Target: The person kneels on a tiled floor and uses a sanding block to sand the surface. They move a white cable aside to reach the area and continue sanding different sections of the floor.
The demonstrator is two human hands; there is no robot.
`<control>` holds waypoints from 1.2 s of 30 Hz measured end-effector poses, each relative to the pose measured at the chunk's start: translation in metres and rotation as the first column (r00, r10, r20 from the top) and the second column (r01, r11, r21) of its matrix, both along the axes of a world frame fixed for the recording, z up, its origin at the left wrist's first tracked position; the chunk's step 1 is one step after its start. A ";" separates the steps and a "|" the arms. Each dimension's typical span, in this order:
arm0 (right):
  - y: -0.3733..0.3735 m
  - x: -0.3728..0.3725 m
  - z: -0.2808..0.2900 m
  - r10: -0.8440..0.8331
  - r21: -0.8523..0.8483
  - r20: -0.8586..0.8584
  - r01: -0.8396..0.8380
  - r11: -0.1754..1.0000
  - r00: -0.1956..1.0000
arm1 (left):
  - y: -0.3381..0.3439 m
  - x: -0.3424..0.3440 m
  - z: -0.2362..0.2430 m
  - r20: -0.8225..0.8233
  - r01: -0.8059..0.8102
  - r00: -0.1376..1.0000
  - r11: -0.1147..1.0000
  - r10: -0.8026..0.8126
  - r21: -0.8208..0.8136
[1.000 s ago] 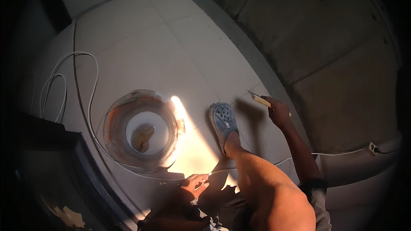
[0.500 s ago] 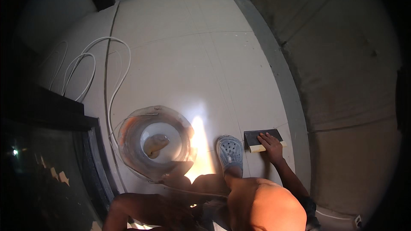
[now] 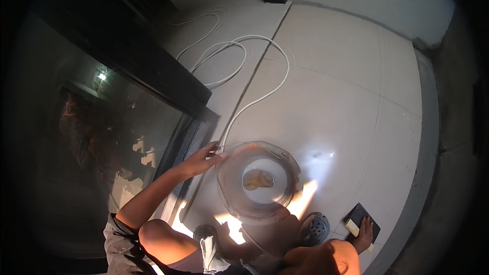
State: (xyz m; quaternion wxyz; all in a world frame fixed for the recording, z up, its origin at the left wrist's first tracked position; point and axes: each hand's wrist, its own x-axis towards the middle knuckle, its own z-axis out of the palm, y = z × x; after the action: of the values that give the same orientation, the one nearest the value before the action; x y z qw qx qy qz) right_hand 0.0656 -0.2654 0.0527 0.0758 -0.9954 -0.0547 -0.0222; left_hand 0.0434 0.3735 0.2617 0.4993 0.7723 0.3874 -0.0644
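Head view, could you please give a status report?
Left hand at bucket. Right hand on dark flat tool. Tan lump inside bucket. White cable near left hand.

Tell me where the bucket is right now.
In the head view, the bucket stands on the tiled floor below the picture's centre, with the left hand at its left rim and a grey clog to its lower right.

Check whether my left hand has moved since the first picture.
Yes. Your left hand has moved toward the dark frame of the glass panel, from the near side of the bucket to the side facing that frame.
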 end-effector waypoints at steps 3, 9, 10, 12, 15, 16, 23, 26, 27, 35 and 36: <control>-0.001 0.007 0.010 -0.007 0.028 -0.009 0.007 1.000 1.000 | -0.021 -0.003 -0.004 -0.011 -0.062 0.998 0.989 0.061 -0.132; 0.003 0.002 0.039 0.036 0.053 -0.127 -0.030 0.998 0.991 | -0.052 -0.014 0.044 -0.031 -0.113 0.994 0.941 0.109 -0.318; 0.000 -0.002 0.036 0.041 0.071 -0.168 -0.029 0.997 0.985 | -0.060 -0.013 0.054 -0.028 -0.116 0.993 0.939 0.113 -0.324; -0.006 -0.011 0.037 -0.010 0.043 -0.174 0.018 0.999 0.985 | -0.073 0.002 0.069 -0.006 -0.102 0.994 0.947 0.105 -0.306; -0.003 -0.005 0.030 -0.010 0.035 -0.185 0.016 0.999 0.983 | -0.093 0.026 0.105 0.059 -0.149 0.986 0.979 0.159 -0.142; 0.001 0.006 0.029 0.010 0.035 -0.200 -0.003 0.999 0.980 | -0.100 0.032 0.131 0.082 -0.193 0.977 0.979 0.197 -0.062; 0.020 0.121 0.018 -0.130 -0.003 -0.184 0.131 0.991 0.974 | -0.135 0.126 0.237 0.331 -0.258 0.927 0.940 0.176 0.222; 0.035 0.121 0.016 -0.189 0.032 -0.176 0.197 0.980 0.966 | -0.126 0.160 0.246 0.326 -0.143 0.943 0.970 0.073 0.194; 0.042 0.118 0.015 -0.202 0.051 -0.194 0.216 0.975 0.960 | -0.129 0.176 0.252 0.319 -0.096 0.947 0.975 0.027 0.202; 0.039 0.016 0.056 -0.173 0.089 -0.372 0.220 0.971 0.912 | -0.132 0.299 0.131 0.421 0.021 0.906 0.998 -0.043 0.056; 0.038 0.018 0.056 -0.176 0.100 -0.361 0.225 0.969 0.916 | -0.136 0.307 0.120 0.438 0.016 0.899 0.999 -0.033 0.044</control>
State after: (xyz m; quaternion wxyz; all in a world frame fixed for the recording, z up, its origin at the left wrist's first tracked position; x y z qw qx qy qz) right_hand 0.0833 -0.2272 0.1085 0.1509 -0.9760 0.0638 0.1437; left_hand 0.3501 0.2374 0.3815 0.5575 0.7815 0.2567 0.1123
